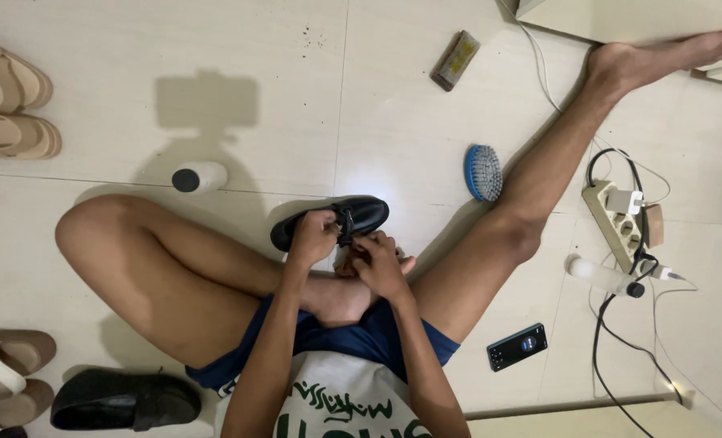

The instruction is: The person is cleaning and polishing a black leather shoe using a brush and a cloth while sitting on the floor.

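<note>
A person sits on the tiled floor (pixel 393 122) with both hands on 1 black shoe (pixel 332 221), which lies on the floor in front of the crossed shin, between the legs. The left hand (pixel 314 237) is closed around the shoe's middle. The right hand (pixel 381 264) is curled, fingers bent at the shoe's near edge; whether it grips anything I cannot tell. A blue brush (pixel 483 172) lies to the right, a white bottle (pixel 200 177) to the left, and a second black shoe (pixel 126 399) near left.

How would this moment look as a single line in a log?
left hand: grips black shoe | right hand: at shoe's near end | nearby: blue brush, white bottle, phone
</note>
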